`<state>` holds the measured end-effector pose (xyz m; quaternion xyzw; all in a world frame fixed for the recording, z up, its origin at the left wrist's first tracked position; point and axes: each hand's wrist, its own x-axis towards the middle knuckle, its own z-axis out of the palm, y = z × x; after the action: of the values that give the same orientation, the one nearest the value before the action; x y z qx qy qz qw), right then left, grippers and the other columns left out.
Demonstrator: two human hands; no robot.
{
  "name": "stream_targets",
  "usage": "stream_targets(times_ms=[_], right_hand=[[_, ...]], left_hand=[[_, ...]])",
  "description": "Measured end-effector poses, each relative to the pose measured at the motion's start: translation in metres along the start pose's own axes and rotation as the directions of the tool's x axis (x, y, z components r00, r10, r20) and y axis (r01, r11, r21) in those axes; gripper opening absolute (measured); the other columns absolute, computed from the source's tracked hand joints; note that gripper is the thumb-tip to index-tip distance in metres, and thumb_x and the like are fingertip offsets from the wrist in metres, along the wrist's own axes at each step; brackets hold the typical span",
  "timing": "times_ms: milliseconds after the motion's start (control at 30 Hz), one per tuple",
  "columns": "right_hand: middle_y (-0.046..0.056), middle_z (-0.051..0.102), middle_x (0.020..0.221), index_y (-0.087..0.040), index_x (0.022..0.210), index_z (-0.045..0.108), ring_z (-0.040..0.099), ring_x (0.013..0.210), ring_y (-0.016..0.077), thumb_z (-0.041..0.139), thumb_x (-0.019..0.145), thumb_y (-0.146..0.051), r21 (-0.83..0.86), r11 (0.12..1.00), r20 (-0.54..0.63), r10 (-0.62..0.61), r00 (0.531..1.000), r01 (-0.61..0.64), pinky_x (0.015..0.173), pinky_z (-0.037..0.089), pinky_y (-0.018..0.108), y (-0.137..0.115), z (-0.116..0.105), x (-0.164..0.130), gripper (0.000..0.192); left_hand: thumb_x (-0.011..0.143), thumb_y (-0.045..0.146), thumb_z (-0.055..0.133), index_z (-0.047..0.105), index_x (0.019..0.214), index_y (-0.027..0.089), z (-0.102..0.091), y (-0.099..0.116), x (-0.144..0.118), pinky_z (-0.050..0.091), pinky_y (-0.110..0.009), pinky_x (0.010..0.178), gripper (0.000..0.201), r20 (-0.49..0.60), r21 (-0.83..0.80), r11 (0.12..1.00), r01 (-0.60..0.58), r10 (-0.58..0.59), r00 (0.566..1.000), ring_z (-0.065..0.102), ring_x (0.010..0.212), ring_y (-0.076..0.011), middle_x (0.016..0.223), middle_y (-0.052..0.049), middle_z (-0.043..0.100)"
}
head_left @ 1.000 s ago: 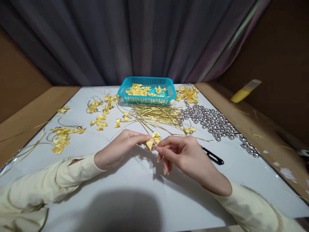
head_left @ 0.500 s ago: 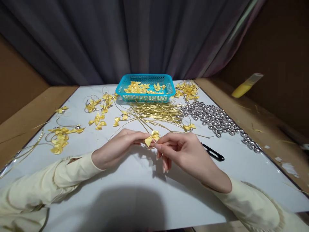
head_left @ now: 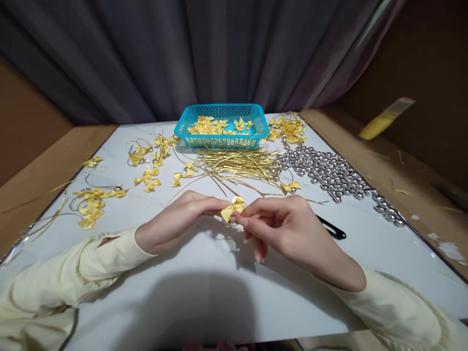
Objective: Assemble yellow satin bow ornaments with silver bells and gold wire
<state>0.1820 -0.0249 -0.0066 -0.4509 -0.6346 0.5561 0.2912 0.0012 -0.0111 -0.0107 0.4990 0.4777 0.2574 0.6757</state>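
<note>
Head view. One yellow bow [head_left: 233, 208], pinched between the fingertips of both hands above the table [head_left: 204, 287], just in front of the wire pile; its long axis runs left-low to right-high. Left hand [head_left: 175, 222]: fingers closed on the bow's left side. Right hand [head_left: 292, 229]: thumb and forefinger closed on its right side. One blue basket [head_left: 219, 127] holding bows. One heap of silver beads [head_left: 329, 173]. One bundle of gold wires [head_left: 237, 165]. One black tool [head_left: 332, 228].
</note>
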Motion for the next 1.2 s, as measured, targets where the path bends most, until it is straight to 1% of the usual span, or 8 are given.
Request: stream_targets(times_ms=[133,267,467,633,833,1000,1100,1200], right_hand=[[0.000,0.055,0.041,-0.011,0.065,0.065,0.052,0.033,0.0084,0.055,0.077,-0.015,-0.015,1.000,-0.004,-0.002,1.000,0.002,0.035,0.037,0.017,-0.001,0.000,-0.001,0.015],[0.001,0.056,0.043,-0.011,0.066,0.065,0.051,0.032,0.0078,0.055,0.076,-0.014,-0.023,1.000,-0.001,-0.006,1.000,0.006,0.034,0.037,0.016,-0.001,0.000,-0.001,0.015],[0.001,0.056,0.042,-0.010,0.066,0.066,0.051,0.031,0.0074,0.054,0.075,-0.011,-0.020,0.999,-0.004,-0.040,0.999,0.040,0.034,0.036,0.015,0.001,-0.001,-0.001,0.015],[-0.001,0.055,0.040,-0.010,0.066,0.066,0.051,0.031,0.0071,0.054,0.073,-0.005,-0.031,0.998,-0.013,-0.056,0.998,0.055,0.034,0.037,0.014,0.001,-0.002,-0.001,0.014],[-0.002,0.056,0.039,-0.010,0.066,0.065,0.052,0.030,0.0077,0.054,0.075,-0.007,-0.027,0.994,-0.049,-0.110,0.993,0.109,0.033,0.038,0.014,0.001,0.001,-0.001,0.015],[-0.002,0.057,0.038,-0.010,0.066,0.065,0.054,0.032,0.0076,0.052,0.074,-0.002,-0.075,0.980,-0.107,-0.190,0.976,0.183,0.035,0.040,0.013,0.005,0.004,-0.002,0.017],[-0.002,0.058,0.038,-0.011,0.066,0.064,0.054,0.032,0.0076,0.052,0.076,-0.004,-0.088,0.971,-0.118,-0.233,0.965,0.224,0.036,0.041,0.014,0.008,0.007,-0.001,0.016],[-0.002,0.058,0.039,-0.012,0.066,0.062,0.055,0.032,0.0081,0.052,0.077,-0.008,-0.089,0.969,-0.128,-0.240,0.962,0.230,0.037,0.041,0.015,0.010,0.009,-0.001,0.016]], left_hand=[[0.079,0.027,0.058,0.070,0.070,0.013,-0.002,-0.002,0.000,0.045,-0.024,0.068,0.020,-0.009,0.009,1.000,-0.009,0.009,1.000,0.057,0.074,-0.0155,0.076,-0.005,0.068],[0.080,0.027,0.056,0.069,0.069,0.013,-0.002,0.000,-0.001,0.045,-0.025,0.070,0.022,0.013,0.020,0.999,-0.027,0.027,1.000,0.058,0.076,-0.0163,0.075,-0.004,0.067],[0.081,0.029,0.059,0.069,0.067,0.014,0.000,0.001,-0.003,0.042,-0.022,0.067,0.023,-0.012,0.012,0.999,-0.035,0.035,0.999,0.055,0.068,-0.0123,0.070,-0.001,0.066],[0.083,0.026,0.057,0.070,0.068,0.015,0.000,0.001,-0.002,0.041,-0.020,0.069,0.023,-0.018,0.023,0.998,-0.059,0.060,0.998,0.054,0.069,-0.0103,0.071,0.001,0.066],[0.084,0.032,0.055,0.068,0.069,0.014,0.002,0.001,-0.004,0.042,-0.024,0.070,0.027,-0.033,0.067,0.995,-0.077,0.080,0.996,0.056,0.072,-0.0133,0.073,-0.001,0.067],[0.085,0.034,0.054,0.067,0.069,0.015,0.003,-0.004,-0.005,0.040,-0.026,0.073,0.028,-0.085,0.124,0.983,-0.135,0.146,0.986,0.056,0.077,-0.0149,0.071,0.000,0.064],[0.084,0.036,0.055,0.068,0.070,0.016,0.003,-0.009,-0.003,0.040,-0.024,0.071,0.028,-0.118,0.124,0.981,-0.151,0.165,0.979,0.055,0.075,-0.0140,0.072,0.000,0.065],[0.083,0.036,0.057,0.070,0.072,0.017,0.004,-0.012,-0.002,0.041,-0.023,0.072,0.025,-0.149,0.110,0.980,-0.168,0.184,0.972,0.056,0.076,-0.0135,0.075,0.000,0.068]])
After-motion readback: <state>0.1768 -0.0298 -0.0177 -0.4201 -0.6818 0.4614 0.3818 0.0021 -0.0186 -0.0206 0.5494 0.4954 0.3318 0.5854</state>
